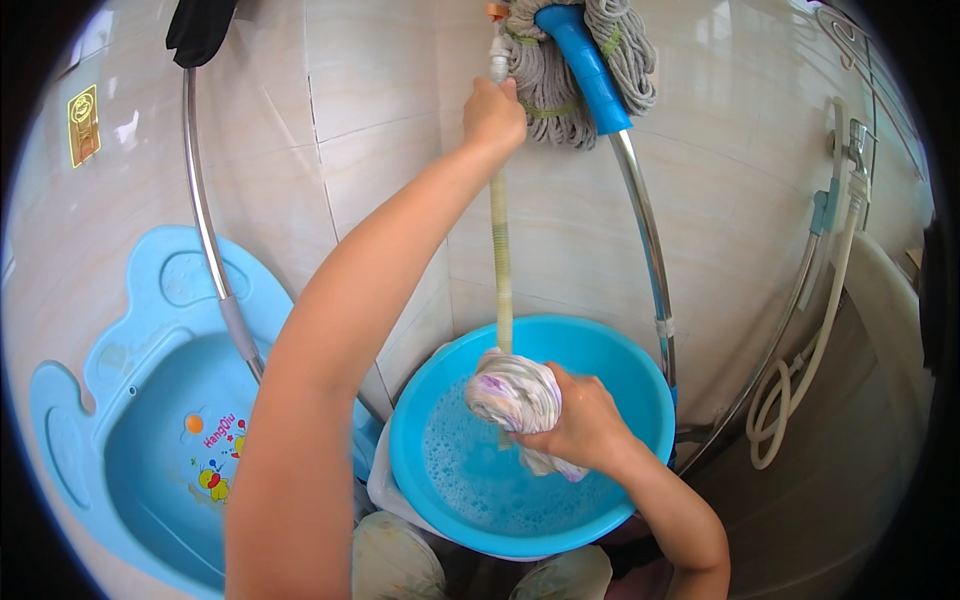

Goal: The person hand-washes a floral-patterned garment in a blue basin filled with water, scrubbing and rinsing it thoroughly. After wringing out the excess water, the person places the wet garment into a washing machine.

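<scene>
My left hand (493, 116) is raised against the tiled corner, its fingers around the top of a ribbed, yellowish hose (501, 255) just below a white tap fitting (498, 56) with an orange handle. The hose hangs down into a round blue plastic basin (600, 330) that holds sudsy water (487, 487). Over the basin, my right hand (581, 420) grips a wet, bunched white cloth (517, 394) with purple patches. One end of the cloth hangs below my fingers. The cloth hides part of the hose, whose lower end shows near the water.
A blue baby bathtub (165, 375) with duck prints leans at the left, a metal pole (196, 165) in front of it. A grey string mop (551, 90) with a blue head stands upside down behind the basin. Shower hoses (825, 330) hang at the right. My knees are below the basin.
</scene>
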### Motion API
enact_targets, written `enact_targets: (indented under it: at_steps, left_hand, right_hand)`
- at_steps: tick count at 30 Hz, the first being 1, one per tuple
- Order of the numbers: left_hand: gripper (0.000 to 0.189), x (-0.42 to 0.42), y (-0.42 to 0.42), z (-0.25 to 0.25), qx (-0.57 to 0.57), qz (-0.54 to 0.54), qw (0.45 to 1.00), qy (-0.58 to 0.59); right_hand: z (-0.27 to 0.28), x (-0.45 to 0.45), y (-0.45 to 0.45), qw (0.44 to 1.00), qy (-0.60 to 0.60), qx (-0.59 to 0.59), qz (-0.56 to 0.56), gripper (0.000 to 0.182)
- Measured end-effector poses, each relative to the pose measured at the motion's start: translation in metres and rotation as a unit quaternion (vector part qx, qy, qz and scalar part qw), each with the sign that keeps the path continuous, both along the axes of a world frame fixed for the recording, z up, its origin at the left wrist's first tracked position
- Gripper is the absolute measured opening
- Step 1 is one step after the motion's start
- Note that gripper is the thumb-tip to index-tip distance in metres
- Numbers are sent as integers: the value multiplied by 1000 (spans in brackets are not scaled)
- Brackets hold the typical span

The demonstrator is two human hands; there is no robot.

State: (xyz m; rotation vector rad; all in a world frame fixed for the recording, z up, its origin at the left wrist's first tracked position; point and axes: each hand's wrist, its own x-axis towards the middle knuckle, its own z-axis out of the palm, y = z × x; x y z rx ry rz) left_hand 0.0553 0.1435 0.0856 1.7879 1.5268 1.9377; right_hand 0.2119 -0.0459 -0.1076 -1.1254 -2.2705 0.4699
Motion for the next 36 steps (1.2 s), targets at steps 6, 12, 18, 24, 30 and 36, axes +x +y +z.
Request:
enact_targets:
  at_steps: [6, 12, 18, 24, 30, 36]
  left_hand:
    - [41, 1, 3, 2, 49, 34, 998, 38]
    - [41, -29, 30, 7, 12, -155, 988, 7]
    - [39, -32, 1, 12, -65, -365, 926, -73]
    - [57, -17, -6, 9, 13, -23, 999, 17]
    - [74, -13, -140, -85, 294, -139, 725, 608]
    - [91, -35, -184, -155, 127, -143, 717, 671]
  right_hand:
    - [-5, 2, -2, 998, -42, 38, -5, 63]
    - [5, -2, -3, 999, -27, 13, 12, 67]
    - [13, -3, -7, 994, 48, -92, 13, 68]
    - [-11, 5, 21, 989, 103, -105, -18, 77]
    - [-3, 16, 24, 977, 78, -197, -40, 64]
    - [15, -13, 1, 985, 57, -164, 20, 52]
